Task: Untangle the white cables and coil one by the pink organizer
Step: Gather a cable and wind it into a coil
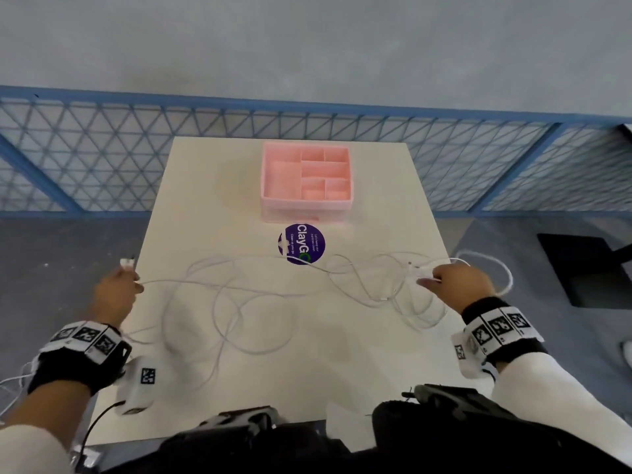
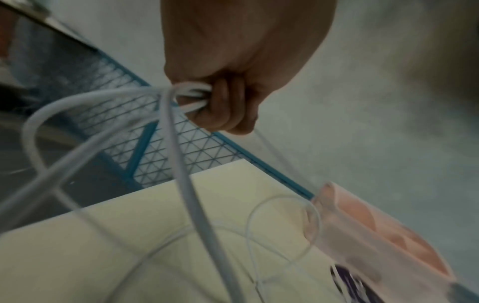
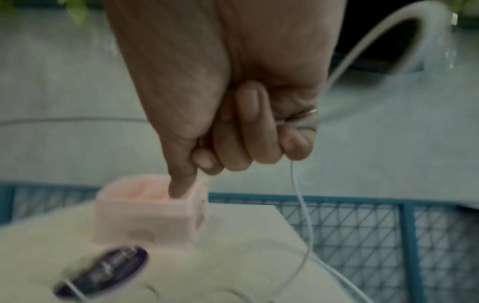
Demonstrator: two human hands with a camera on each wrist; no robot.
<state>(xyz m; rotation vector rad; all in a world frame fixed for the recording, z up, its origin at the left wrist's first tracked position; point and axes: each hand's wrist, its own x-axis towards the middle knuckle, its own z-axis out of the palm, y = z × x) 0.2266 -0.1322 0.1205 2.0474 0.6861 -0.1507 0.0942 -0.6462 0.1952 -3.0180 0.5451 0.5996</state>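
Note:
Thin white cables [image 1: 239, 295] lie in tangled loops across the middle of the cream table [image 1: 325, 371]. My left hand [image 1: 118, 289] is at the table's left edge, fingers curled round a bundle of cable [image 2: 191, 96] with a plug end sticking up. My right hand [image 1: 458, 278] is near the right edge, fist closed on a cable [image 3: 300, 184] that loops out past the table edge [image 1: 502, 271]. The pink organizer [image 1: 306, 179] stands at the far middle of the table, its compartments holding nothing.
A round purple sticker [image 1: 301, 243] lies just in front of the organizer. A blue mesh fence [image 1: 102, 159] runs behind the table. A white camera box [image 1: 136, 384] hangs under my left wrist. A black base plate [image 1: 588, 268] lies on the floor to the right.

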